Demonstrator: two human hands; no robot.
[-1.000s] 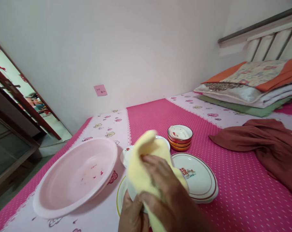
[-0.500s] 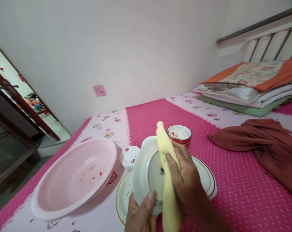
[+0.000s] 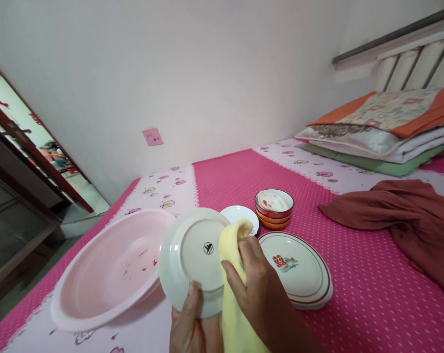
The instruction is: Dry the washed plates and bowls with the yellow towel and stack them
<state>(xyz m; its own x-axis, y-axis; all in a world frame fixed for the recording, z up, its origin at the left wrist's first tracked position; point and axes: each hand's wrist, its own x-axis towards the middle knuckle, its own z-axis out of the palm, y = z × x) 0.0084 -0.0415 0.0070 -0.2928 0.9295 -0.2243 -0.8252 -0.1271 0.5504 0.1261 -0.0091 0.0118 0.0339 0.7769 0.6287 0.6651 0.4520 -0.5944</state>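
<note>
A white plate (image 3: 192, 245) is held up with its underside, marked by a black stamp, facing me. My left hand (image 3: 194, 318) grips its lower rim, thumb on the underside. In my right hand (image 3: 253, 279) is a yellow cloth (image 3: 234, 294), pressed against the plate's right edge and hanging down below it. Just right of that hand lies an oval plate (image 3: 295, 269) with red rim lines and a red printed sign. Behind the held plate, a white dish (image 3: 241, 215) shows in part.
A big pink basin (image 3: 108, 274) stands at the left. Stacked bowls (image 3: 274, 210) sit beyond my hands. A brown-red garment (image 3: 387, 215) lies at the right, with folded bedding (image 3: 383, 132) behind it on the pink bedspread (image 3: 229, 176).
The plate has shifted left and turned more squarely toward me, covering the small flowered dishes. My right hand and the cloth have moved left and down, uncovering the oval plate.
</note>
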